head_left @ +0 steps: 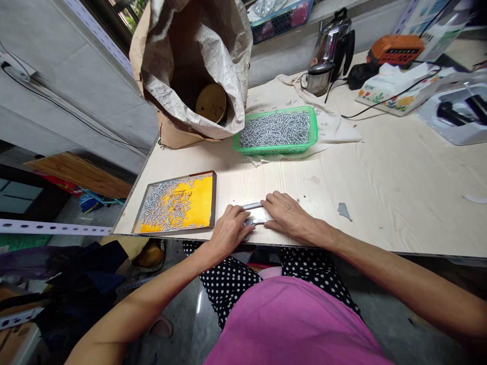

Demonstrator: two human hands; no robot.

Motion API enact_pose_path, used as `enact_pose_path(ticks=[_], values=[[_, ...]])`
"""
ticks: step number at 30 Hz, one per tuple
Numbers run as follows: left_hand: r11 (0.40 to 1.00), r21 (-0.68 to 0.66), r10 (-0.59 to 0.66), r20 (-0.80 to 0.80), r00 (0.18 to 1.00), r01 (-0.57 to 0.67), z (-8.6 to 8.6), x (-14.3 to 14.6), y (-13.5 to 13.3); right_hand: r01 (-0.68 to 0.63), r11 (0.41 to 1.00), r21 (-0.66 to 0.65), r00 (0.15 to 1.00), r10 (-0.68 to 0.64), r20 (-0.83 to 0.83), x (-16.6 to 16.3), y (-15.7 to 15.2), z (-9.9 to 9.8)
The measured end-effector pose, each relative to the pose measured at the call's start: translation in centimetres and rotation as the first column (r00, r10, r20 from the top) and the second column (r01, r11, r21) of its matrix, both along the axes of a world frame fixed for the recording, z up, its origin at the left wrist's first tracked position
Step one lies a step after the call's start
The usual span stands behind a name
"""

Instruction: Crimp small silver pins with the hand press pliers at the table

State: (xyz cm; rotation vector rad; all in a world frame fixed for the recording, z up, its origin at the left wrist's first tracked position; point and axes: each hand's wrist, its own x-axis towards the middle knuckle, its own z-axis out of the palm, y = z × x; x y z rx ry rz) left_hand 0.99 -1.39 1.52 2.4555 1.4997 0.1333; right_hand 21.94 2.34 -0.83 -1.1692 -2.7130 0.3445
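Observation:
At the table's front edge my left hand (230,229) and my right hand (286,215) face each other, fingers bent and closed on a grey metal piece (252,206). Two narrow, parallel bars of it show between the hands; its ends are hidden under my fingers, so I cannot tell its exact kind. Left of my left hand lies a shallow tray (213,200) with a yellow bottom, holding many small silvery screws (163,208), mostly heaped on its left side. Beyond my hands a green plastic basket (312,126) is filled with similar small metal pieces (276,129).
A large open woven sack (228,56) with a round tin (211,104) inside stands at the back left. Farther right are a steel kettle (333,40), a metal cup (319,78), an orange device (395,49) and a tissue box (395,94). A grey scrap (344,211) lies right of my hands.

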Motion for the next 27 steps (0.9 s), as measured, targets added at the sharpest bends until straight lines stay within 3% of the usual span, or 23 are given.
enact_pose_path(ticks=[3,8,17,27], values=[[0.985,-0.019,-0.171,-0.014,0.985,0.170,-1.1,1.3,1.8,0.005,1.000,-0.003,1.000,-0.005,-0.022,0.2,-0.2,-0.4],[0.957,-0.100,-0.279,-0.058,0.959,0.273,-1.7,1.3,3.7,0.032,0.999,-0.030,0.996,-0.034,-0.081,1.3,-0.8,-0.9],[0.967,-0.117,-0.242,-0.116,0.963,0.228,-1.1,1.8,3.6,0.104,0.993,-0.057,0.992,-0.099,0.078,-0.1,-1.7,0.3],[0.973,-0.150,-0.193,-0.110,0.975,0.175,-1.2,1.8,3.7,0.084,0.996,-0.019,0.993,-0.082,0.084,-1.1,-1.7,-1.1]])
